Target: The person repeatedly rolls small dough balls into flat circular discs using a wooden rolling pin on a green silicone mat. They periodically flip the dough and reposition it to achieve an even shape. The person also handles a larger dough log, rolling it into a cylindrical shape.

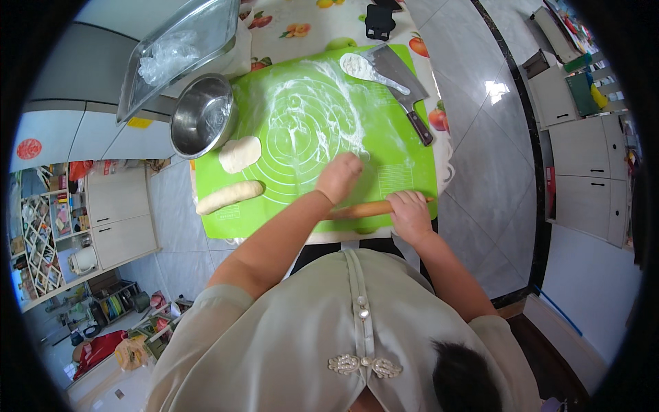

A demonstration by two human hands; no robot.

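My right hand (411, 213) grips one end of a wooden rolling pin (366, 209) near the front edge of a green silicone pastry mat (406, 154). My left hand (341, 176) is over the mat with its fingers curled down, at the edge of a patch of white flour (322, 139); whether it holds anything is hidden. The left forearm covers the pin's other end. Toward the mat's left side lies a flattened round of dough (240, 154). Closer to me is a thick dough roll (229, 197).
A steel bowl (202, 116) stands at the mat's left edge, by a clear tray (206, 36) holding crumpled plastic film (167, 57). Back right, a white spoon of flour (360, 67) rests on a cleaver (394, 69) with a dark handle. A black phone holder (380, 21) lies beyond, on a fruit-patterned tablecloth (288, 13).
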